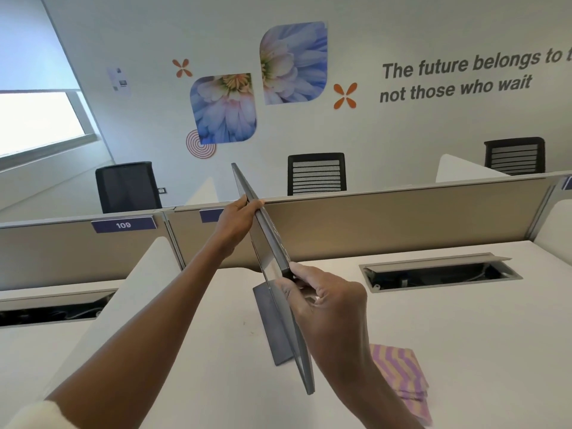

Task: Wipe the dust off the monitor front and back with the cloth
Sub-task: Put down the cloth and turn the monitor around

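Both hands are gripping the monitor (268,239), edge-on above the desk (464,335): left hand (238,224) far along, right hand (328,301) nearer; probably swivelling it to expose another face. Cloth (399,376) is lying unused beside its base.

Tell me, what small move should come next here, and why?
Probably the right hand should let go of the monitor and pick up the striped cloth. Both hands grip the screen's edges, it stands edge-on to the camera, and the cloth lies untouched on the desk.
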